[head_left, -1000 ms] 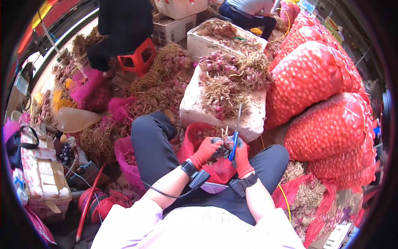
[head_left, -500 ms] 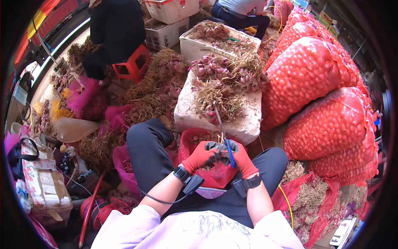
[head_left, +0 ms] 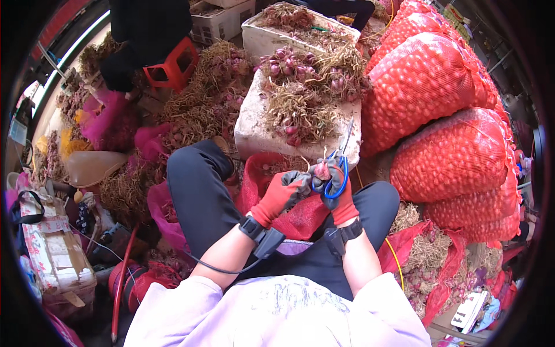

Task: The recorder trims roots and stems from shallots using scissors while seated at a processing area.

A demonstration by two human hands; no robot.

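Both my hands wear red gloves with grey fingers, close together above my lap. My right hand is closed on blue-handled scissors, blades pointing up and away. At its fingertips is a small pinkish shallot with a dry stem end. Just left of it, my left hand has its fingers closed; a bit of dry stalk shows at their tips, but what they hold is mostly hidden. Below the hands a red mesh bag lies open between my knees.
Ahead, a white foam box bears a heap of shallots with dry stalks. Full red mesh sacks are stacked at right. More shallot bunches lie left of the box, near a red stool and a seated person.
My hands have moved slightly apart. The scissors have swung to the right, blades now tilted up-right, and a shallot shows at my right fingertips. The whole view has shifted a little.
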